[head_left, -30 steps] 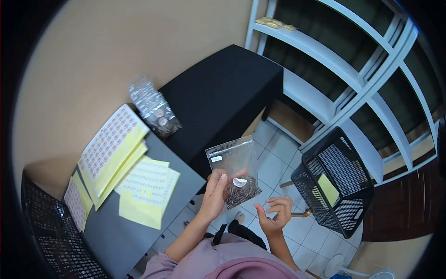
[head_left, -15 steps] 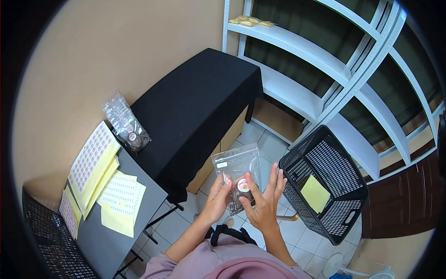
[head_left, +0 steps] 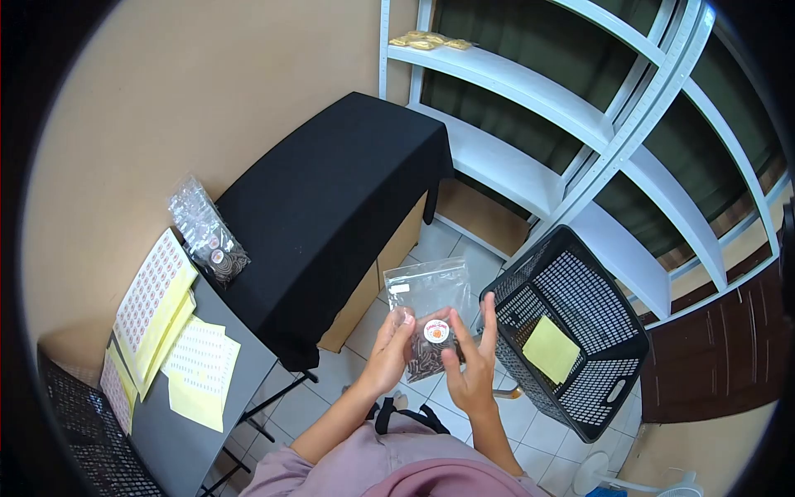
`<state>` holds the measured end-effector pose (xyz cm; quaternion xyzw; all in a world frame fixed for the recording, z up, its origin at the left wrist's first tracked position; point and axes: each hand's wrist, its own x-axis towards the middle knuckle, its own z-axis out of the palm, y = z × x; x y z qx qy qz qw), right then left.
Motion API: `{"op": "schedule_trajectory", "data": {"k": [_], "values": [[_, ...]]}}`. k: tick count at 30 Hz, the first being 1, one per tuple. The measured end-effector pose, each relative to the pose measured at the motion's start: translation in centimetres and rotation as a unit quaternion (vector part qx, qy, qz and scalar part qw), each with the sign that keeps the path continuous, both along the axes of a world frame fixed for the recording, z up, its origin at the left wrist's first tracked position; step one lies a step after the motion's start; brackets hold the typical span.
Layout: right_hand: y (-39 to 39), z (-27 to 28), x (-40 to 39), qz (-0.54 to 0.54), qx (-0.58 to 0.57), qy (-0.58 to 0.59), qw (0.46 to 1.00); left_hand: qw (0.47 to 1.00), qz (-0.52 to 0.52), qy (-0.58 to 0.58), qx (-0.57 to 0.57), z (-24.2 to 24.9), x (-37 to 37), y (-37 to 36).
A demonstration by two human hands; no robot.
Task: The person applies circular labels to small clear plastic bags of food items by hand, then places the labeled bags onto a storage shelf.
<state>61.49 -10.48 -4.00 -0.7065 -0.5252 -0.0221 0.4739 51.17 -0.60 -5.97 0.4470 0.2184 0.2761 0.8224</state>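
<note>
A clear zip bag (head_left: 426, 290) with dark brown pieces in its lower half is held up in front of me. A round white sticker (head_left: 436, 331) with red print is on its front, and a small white label sits near its top corner. My left hand (head_left: 386, 352) grips the bag's left edge between thumb and fingers. On the right edge, my right hand (head_left: 472, 369) holds the bag with the thumb and a finger near the sticker, while another finger points upward away from it.
Sticker sheets (head_left: 153, 302) lie on the grey table (head_left: 186, 451) at left. More filled bags (head_left: 207, 236) lean by the black-covered table (head_left: 331, 182). A black basket (head_left: 609, 319) holding a yellow sheet (head_left: 551, 350) stands right. White shelves (head_left: 513, 83) carry yellow packets (head_left: 426, 40).
The view has shifted slightly. The bag has turned to face me more squarely, and the right fingers have shifted off the sticker toward the bag's right edge.
</note>
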Motion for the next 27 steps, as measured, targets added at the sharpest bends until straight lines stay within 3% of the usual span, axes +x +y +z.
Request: {"op": "schedule_trajectory", "data": {"k": [1,3,4,6,8,10,14,16,27], "values": [[0.1,0.1,0.0,0.002,-0.002,0.003,1.000,1.000,0.003,0.023,0.009,-0.2,-0.1,-0.1],[0.2,0.6,0.1,0.036,-0.008,0.140,0.990,0.999,0.014,0.001,-0.041,-0.3,0.2,-0.1],[0.7,0.9,0.0,0.016,0.023,0.089,0.996,0.999,0.016,0.002,-0.040,0.3,0.4,-0.2],[0.6,0.8,0.6,0.039,0.021,0.094,0.995,0.997,-0.014,-0.032,0.075,2.1,0.5,-0.4],[1.0,0.7,0.9,0.061,0.019,0.099,0.993,0.997,-0.021,-0.023,0.074,2.1,0.4,-0.1],[1.8,0.1,0.8,0.053,0.107,0.308,0.944,0.996,-0.038,-0.010,0.085,2.2,0.4,0.2],[3.5,0.2,1.3,0.063,0.120,0.432,0.892,0.995,-0.060,0.004,0.080,2.6,0.4,1.2],[4.5,-0.1,1.5,0.065,0.121,0.455,0.880,0.996,-0.073,-0.018,0.037,2.6,0.6,2.2],[16.4,-1.6,6.3,0.097,0.081,0.509,0.851,0.995,-0.068,-0.018,0.077,0.4,3.9,13.8]]}}
